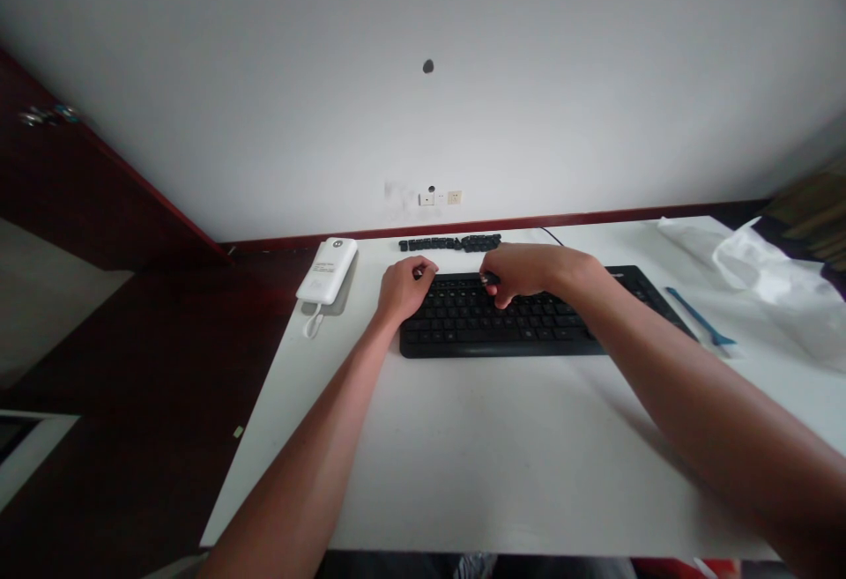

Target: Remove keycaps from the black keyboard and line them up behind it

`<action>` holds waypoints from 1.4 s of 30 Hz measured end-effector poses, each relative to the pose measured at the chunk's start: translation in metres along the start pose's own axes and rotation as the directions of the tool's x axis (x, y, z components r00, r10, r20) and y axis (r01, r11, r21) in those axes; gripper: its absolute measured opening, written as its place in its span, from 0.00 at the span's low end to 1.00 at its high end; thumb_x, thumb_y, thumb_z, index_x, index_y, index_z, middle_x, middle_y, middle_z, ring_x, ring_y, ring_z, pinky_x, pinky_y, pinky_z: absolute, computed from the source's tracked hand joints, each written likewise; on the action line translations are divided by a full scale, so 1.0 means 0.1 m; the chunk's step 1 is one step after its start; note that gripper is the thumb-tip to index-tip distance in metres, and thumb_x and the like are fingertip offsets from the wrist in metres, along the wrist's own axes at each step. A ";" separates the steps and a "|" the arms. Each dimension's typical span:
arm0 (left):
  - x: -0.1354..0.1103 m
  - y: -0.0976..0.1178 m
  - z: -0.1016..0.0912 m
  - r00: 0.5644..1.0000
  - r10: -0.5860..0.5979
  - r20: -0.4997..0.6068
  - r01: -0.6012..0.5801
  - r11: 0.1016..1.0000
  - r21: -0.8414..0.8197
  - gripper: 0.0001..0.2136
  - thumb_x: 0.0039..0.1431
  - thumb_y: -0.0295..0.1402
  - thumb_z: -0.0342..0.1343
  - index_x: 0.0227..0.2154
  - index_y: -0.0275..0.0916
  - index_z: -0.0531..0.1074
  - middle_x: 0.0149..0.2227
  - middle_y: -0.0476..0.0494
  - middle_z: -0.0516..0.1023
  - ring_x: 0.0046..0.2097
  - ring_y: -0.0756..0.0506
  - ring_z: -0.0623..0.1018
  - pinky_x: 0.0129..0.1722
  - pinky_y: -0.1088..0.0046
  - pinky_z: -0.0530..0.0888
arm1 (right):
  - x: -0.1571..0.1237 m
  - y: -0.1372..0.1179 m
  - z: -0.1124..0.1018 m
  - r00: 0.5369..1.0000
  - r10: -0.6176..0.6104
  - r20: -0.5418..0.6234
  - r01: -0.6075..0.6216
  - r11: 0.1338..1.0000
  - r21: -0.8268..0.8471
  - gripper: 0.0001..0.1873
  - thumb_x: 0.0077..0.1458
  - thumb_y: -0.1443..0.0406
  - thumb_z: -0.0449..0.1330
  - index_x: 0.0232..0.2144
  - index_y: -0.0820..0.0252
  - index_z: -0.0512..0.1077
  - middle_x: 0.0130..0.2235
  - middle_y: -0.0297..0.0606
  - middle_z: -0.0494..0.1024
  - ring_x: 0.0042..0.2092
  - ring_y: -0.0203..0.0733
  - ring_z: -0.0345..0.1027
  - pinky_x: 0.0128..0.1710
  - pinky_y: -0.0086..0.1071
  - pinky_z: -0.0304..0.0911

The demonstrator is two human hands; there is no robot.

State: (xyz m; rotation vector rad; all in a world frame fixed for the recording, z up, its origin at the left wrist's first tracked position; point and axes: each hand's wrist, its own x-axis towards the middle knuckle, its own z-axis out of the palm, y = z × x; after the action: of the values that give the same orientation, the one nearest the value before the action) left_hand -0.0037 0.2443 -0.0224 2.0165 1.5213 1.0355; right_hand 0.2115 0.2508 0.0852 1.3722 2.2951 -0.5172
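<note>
A black computer keyboard lies on the white desk, its keys facing up. My left hand rests curled over the keyboard's upper left keys, with a small glint at its fingertips too small to identify. My right hand is bent over the upper middle keys and pinches a small metal-tipped object against them. A row of black keycaps lies along the desk's back edge, beyond both hands. The hands hide part of the top rows.
A white power bank with a short cable lies left of the keyboard. A blue-handled tool and a white plastic bag lie to the right. A thin dark cable runs behind the keyboard. The desk's left edge drops to a dark floor.
</note>
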 end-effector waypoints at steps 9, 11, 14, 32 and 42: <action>0.00 -0.01 0.01 1.000 -0.002 0.001 0.002 1.000 0.003 0.10 0.65 0.33 0.54 0.32 0.44 0.81 0.38 0.49 0.85 0.42 0.44 0.82 0.45 0.70 0.74 | -0.05 0.04 -0.05 0.999 -0.025 -0.032 0.025 1.000 -0.005 0.15 0.46 0.62 0.71 0.38 0.56 0.79 0.38 0.39 0.81 0.38 0.48 0.73 0.33 0.34 0.56; -0.01 -0.01 0.00 1.000 0.002 0.000 -0.002 1.000 -0.001 0.10 0.65 0.33 0.55 0.32 0.44 0.81 0.38 0.49 0.85 0.42 0.44 0.82 0.45 0.70 0.74 | -0.08 0.10 -0.08 0.994 -0.040 -0.100 0.044 0.998 0.036 0.13 0.50 0.57 0.69 0.38 0.56 0.80 0.37 0.40 0.81 0.37 0.47 0.72 0.33 0.34 0.56; -0.01 0.00 -0.01 1.000 0.008 0.007 -0.008 1.000 -0.003 0.10 0.65 0.33 0.55 0.32 0.44 0.81 0.39 0.49 0.85 0.42 0.44 0.82 0.45 0.71 0.74 | -0.15 0.20 -0.15 0.955 -0.084 -0.285 0.135 0.977 0.165 0.16 0.58 0.52 0.62 0.40 0.56 0.79 0.38 0.41 0.81 0.38 0.47 0.71 0.36 0.35 0.58; -0.03 0.04 -0.03 1.000 0.018 0.005 -0.018 1.000 -0.010 0.10 0.66 0.33 0.54 0.32 0.44 0.81 0.38 0.50 0.85 0.40 0.45 0.82 0.43 0.72 0.74 | -0.14 0.14 -0.05 0.914 -0.181 -0.363 0.406 0.410 0.817 0.26 0.63 0.48 0.58 0.50 0.63 0.73 0.39 0.42 0.74 0.39 0.42 0.65 0.41 0.37 0.64; -0.01 -0.02 -0.01 1.000 0.020 0.005 -0.020 1.000 0.002 0.10 0.65 0.32 0.54 0.33 0.44 0.81 0.37 0.50 0.85 0.40 0.45 0.82 0.43 0.72 0.74 | -0.05 0.08 0.00 0.883 -0.120 -0.455 0.466 0.352 0.812 0.23 0.60 0.44 0.62 0.36 0.56 0.66 0.31 0.33 0.68 0.32 0.37 0.61 0.33 0.33 0.60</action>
State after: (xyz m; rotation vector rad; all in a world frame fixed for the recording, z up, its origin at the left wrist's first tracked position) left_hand -0.0052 0.2437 -0.0235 2.0386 1.5032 1.0361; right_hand 0.2205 0.2506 0.0876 1.4854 2.6205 -2.1093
